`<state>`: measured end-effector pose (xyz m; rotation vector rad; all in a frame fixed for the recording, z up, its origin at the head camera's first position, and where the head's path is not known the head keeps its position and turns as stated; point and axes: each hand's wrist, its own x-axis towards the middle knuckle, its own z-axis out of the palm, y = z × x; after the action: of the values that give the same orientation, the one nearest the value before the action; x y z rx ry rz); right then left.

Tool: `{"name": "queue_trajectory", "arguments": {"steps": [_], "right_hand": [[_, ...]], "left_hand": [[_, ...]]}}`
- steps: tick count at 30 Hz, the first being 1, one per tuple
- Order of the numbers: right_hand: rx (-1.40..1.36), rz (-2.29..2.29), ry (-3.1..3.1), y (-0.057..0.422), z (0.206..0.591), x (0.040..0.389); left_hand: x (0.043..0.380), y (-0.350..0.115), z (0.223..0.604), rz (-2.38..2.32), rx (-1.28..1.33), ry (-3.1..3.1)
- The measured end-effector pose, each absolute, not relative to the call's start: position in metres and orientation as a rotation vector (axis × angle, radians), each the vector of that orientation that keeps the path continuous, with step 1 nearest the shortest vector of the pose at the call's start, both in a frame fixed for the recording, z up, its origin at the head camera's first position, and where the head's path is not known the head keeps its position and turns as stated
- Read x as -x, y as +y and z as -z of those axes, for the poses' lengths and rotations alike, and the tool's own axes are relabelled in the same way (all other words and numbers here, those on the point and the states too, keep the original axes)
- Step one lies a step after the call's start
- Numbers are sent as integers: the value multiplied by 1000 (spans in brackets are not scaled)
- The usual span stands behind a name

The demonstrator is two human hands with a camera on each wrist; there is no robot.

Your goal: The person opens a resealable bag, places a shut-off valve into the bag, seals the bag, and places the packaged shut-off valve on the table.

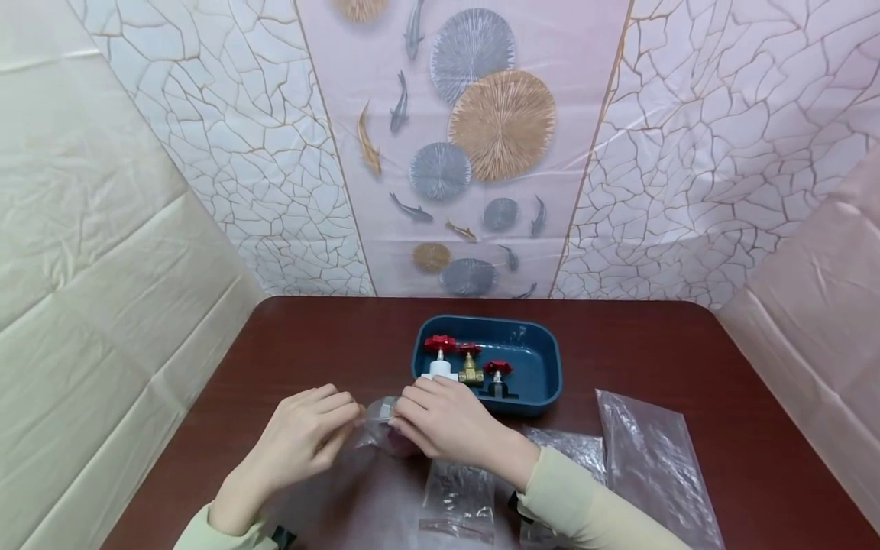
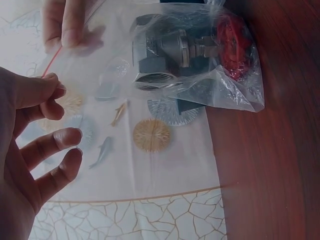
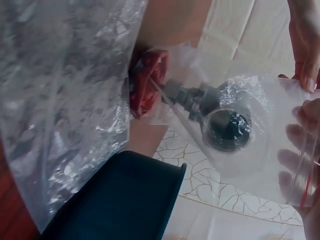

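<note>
Both hands hold a clear zip bag (image 3: 265, 165) by its mouth, which has a red seal line. Inside it lies a grey metal valve (image 2: 175, 47) with a red handwheel (image 2: 234, 47), hanging toward the tabletop. My left hand (image 1: 305, 428) pinches one end of the bag's mouth between thumb and index finger; its other fingers are loosely bent in the left wrist view. The right hand (image 1: 447, 420) pinches the mouth a short way along. In the head view the right hand partly hides the bagged valve.
Behind the hands stands a blue tray (image 1: 543, 367) with a white valve (image 1: 440, 370), a brass valve (image 1: 470, 371) and a dark valve (image 1: 498, 383), all with red handwheels. Flat clear bags (image 1: 653, 451) lie at the right, others under the right arm. Patterned cloth (image 1: 440, 229) hangs behind the table.
</note>
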<state>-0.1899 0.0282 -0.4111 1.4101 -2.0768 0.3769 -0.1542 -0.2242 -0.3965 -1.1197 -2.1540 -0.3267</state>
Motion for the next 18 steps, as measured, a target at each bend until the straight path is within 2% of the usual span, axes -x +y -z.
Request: {"name": "queue_trajectory", "arguments": {"steps": [18], "right_hand": [[-1343,-324,-1980,64,429,198]], "left_hand": [[158,-231,396,322,1098,-2157]]}}
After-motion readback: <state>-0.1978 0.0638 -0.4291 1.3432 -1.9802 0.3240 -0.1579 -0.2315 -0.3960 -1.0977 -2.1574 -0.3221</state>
